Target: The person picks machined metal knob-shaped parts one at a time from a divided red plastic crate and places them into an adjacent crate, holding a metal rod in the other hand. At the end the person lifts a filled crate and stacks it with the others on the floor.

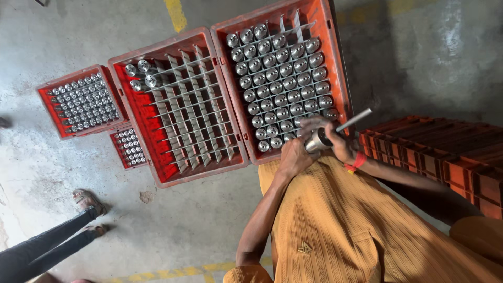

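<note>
Two hands meet over the near edge of a red crate: the left hand has its fingers closed around a short shiny metal cylinder, and the right hand grips a thin metal rod that slants up from the cylinder's end. That crate's grid is nearly full of upright metal cylinders. Touching it on the left, a second red crate holds only a few cylinders in its far corner cells. Farther left lie a smaller filled red tray and another small tray on the concrete floor.
</note>
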